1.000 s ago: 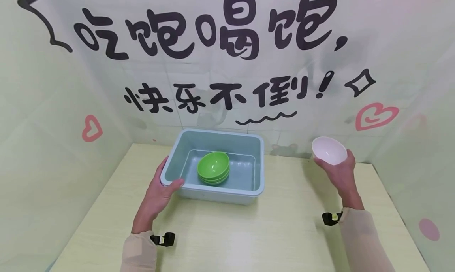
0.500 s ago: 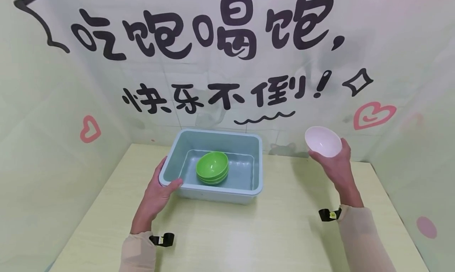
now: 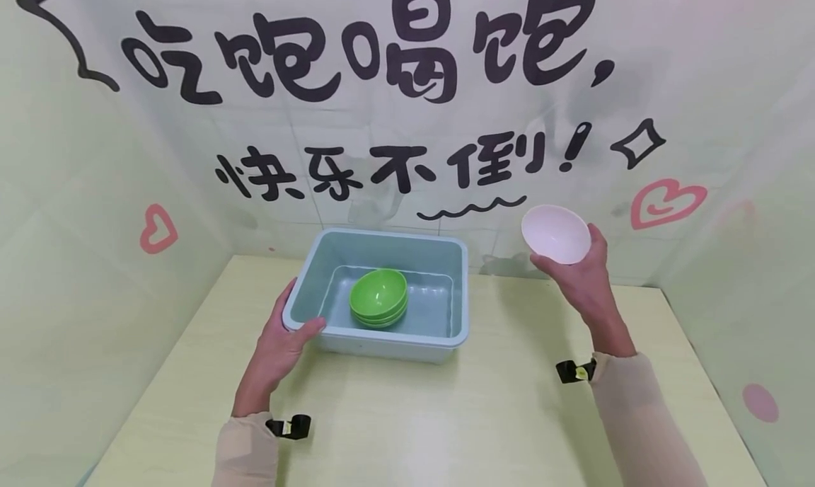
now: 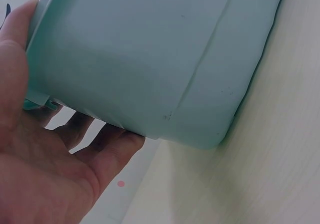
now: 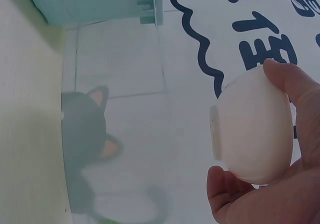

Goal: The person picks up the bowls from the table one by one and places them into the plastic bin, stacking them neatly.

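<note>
My left hand grips the near left corner of a blue-grey plastic basin, thumb over the rim. In the left wrist view its fingers lie along the basin's outer wall. Inside the basin sits a short stack of green bowls, the top one tilted. Up to the right, my right hand holds a white bowl raised off the table, its inside facing me. Thumb and fingers clasp that bowl by opposite sides in the right wrist view, where its foot ring shows.
The pale wooden table runs back to a white wall sheet with large black lettering. Pink hearts are printed on the sheet, one heart at the right. Sheets also stand along the left and right sides.
My right hand has lifted the white bowl up and moved it left, closer to the basin. The left hand keeps its hold on the basin, and the green bowls stay put.
</note>
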A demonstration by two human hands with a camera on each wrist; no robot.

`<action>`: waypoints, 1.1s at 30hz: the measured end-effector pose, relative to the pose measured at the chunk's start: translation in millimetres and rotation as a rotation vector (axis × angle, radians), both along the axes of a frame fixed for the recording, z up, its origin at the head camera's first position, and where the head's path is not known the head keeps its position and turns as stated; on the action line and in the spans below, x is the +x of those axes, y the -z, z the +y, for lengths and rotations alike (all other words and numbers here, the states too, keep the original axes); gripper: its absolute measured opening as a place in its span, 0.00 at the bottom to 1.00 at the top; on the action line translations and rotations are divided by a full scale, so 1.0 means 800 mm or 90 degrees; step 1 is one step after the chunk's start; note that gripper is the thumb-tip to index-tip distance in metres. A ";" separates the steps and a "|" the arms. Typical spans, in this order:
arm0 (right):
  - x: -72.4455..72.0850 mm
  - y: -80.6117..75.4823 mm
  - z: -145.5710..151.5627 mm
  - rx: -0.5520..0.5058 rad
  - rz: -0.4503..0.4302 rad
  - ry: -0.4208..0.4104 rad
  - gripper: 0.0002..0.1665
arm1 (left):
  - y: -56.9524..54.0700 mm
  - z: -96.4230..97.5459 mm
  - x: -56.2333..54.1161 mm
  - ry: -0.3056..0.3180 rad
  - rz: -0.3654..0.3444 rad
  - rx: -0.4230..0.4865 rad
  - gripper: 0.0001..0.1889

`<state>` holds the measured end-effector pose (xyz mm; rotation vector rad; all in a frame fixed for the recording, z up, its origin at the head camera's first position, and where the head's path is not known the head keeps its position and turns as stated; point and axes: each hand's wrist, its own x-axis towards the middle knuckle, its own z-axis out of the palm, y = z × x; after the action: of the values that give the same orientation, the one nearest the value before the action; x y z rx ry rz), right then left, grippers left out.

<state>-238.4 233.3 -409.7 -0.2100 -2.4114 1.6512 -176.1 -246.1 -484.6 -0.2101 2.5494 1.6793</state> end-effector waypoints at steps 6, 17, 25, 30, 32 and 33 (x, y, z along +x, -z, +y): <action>-0.006 0.000 -0.021 -0.009 0.014 -0.028 0.68 | 0.000 0.000 0.002 -0.003 0.000 0.003 0.52; -0.010 0.000 -0.057 -0.001 0.043 -0.067 0.67 | 0.000 0.000 0.001 -0.001 0.006 0.005 0.53; -0.013 -0.007 -0.088 0.025 0.053 -0.103 0.69 | -0.002 0.001 0.002 -0.003 0.003 0.005 0.52; -0.018 -0.013 -0.106 0.036 0.067 -0.123 0.68 | -0.003 0.002 0.002 0.000 0.008 0.010 0.51; -0.019 -0.015 -0.112 0.047 0.068 -0.127 0.68 | -0.003 0.002 0.002 0.001 0.008 0.009 0.51; -0.020 -0.017 -0.115 0.051 0.069 -0.129 0.69 | -0.003 0.002 0.001 0.000 0.007 0.010 0.52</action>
<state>-254.3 141.4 -395.8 0.1379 -2.4791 1.5948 -175.0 -244.6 -482.5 -0.2005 2.5430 1.7034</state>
